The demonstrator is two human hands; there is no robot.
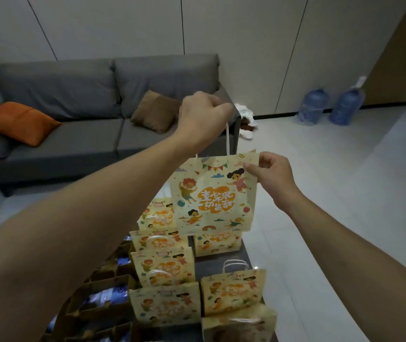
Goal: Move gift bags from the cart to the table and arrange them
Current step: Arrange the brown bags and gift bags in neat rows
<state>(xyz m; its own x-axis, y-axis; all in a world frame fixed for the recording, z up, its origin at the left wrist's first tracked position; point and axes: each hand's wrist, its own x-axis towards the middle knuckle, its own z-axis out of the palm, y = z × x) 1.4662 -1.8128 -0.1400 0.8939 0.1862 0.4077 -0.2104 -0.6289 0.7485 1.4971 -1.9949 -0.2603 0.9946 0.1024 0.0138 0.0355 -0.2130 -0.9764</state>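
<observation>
Dim, even indoor light; brighter floor right of the sofa (73, 119). Soft focus throughout; wide-angle bending at edges.

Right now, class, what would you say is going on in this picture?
A person is holding one printed gift bag in the air. The left hand grips its white handle from above, while the right hand pinches the bag's upper right corner. Below it, more bags of the same design stand upright in two rows on a dark table. Open brown boxes sit to the left. A grey sofa is behind.
</observation>
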